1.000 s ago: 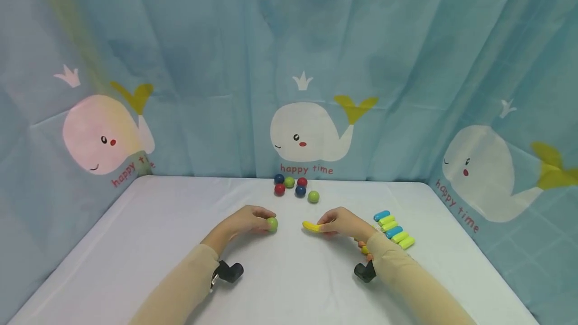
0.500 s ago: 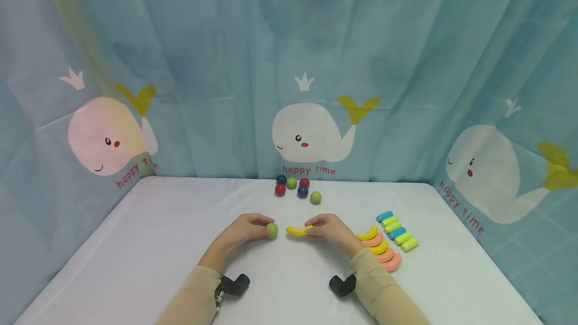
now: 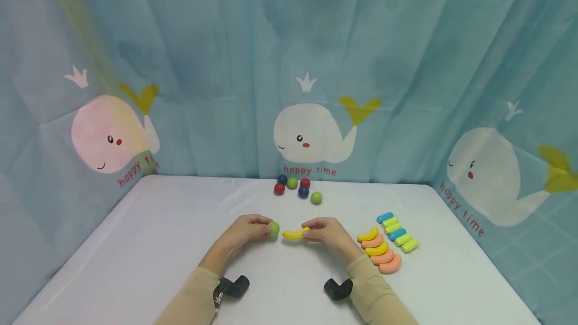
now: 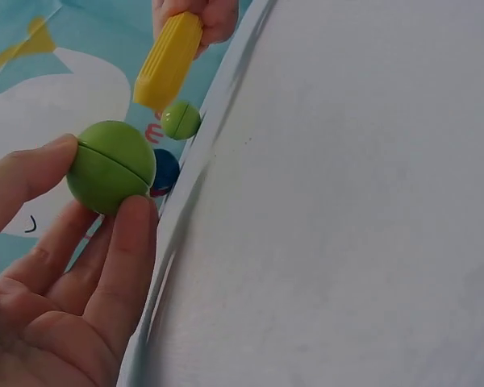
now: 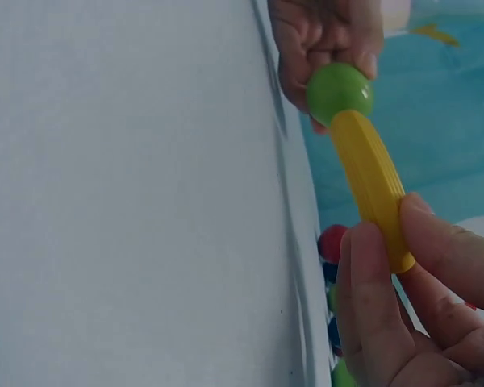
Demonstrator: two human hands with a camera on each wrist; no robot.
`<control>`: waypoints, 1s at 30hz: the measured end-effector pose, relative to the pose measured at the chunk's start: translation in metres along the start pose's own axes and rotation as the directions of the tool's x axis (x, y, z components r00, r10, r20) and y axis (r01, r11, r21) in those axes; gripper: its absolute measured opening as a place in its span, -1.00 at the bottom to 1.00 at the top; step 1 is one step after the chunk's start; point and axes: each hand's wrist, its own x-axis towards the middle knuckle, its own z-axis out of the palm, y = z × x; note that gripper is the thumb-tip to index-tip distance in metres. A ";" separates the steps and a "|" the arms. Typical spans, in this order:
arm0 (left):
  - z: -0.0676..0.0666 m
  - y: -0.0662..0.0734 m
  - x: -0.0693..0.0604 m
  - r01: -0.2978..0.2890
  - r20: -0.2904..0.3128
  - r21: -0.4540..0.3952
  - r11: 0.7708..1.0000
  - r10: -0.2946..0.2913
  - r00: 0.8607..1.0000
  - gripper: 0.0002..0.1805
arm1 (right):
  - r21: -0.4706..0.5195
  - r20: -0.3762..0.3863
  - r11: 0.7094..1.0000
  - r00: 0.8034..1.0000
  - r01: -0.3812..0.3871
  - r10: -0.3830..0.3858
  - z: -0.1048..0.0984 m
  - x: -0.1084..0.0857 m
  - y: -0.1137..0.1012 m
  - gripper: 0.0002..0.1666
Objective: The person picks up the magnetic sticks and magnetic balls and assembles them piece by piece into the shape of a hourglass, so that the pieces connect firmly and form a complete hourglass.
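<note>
My left hand pinches a green ball between thumb and fingertips; a seam line crosses the ball in the left wrist view. My right hand pinches the right end of a yellow banana-shaped piece. In the head view a small gap separates the banana's free end from the ball. Ridges run along the banana in the right wrist view, where its far end overlaps the ball.
Red, blue and green balls lie at the table's back edge. Right of my right hand are yellow and pink curved pieces, with blue and lime cylinders beyond them. A whale-print curtain hangs behind the white table.
My right hand has moved left with the banana, bringing it nearer the green ball and uncovering the curved pieces. My left hand has shifted slightly toward the front, still pinching the ball.
</note>
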 end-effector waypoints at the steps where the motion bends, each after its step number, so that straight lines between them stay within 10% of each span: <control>1: 0.000 0.001 0.002 -0.009 0.006 -0.010 1.000 0.009 1.000 -0.60 | 0.008 -0.005 1.000 1.000 0.006 -0.006 -0.001 0.001 -0.001 -0.64; 30: 0.011 0.009 -0.006 0.016 -0.035 0.027 1.000 -0.015 0.999 -0.57 | 0.085 0.041 0.996 0.999 0.032 -0.036 0.000 0.008 0.002 -0.57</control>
